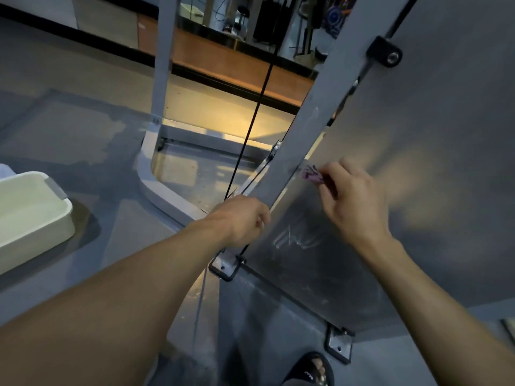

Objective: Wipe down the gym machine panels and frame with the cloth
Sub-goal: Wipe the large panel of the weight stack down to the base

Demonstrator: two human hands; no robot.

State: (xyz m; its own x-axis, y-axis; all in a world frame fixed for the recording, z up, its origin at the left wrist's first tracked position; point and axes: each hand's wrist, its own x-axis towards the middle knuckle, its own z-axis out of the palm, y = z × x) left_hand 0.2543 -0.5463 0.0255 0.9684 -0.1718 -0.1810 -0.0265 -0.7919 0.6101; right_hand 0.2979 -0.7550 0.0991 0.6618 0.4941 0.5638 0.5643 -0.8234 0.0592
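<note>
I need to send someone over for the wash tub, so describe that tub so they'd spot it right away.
Start at the grey gym machine frame the person's left hand grips, then look to the left across the grey floor. The tub sits there, at the picture's left edge. It is the only pale rectangular basin around, with rounded corners and a grey handle.

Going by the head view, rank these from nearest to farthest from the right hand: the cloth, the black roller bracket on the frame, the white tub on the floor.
1. cloth: pinched in the right hand, against the panel.
2. black roller bracket: higher up the frame, above the hand.
3. white tub: on the floor, far left.
</note>
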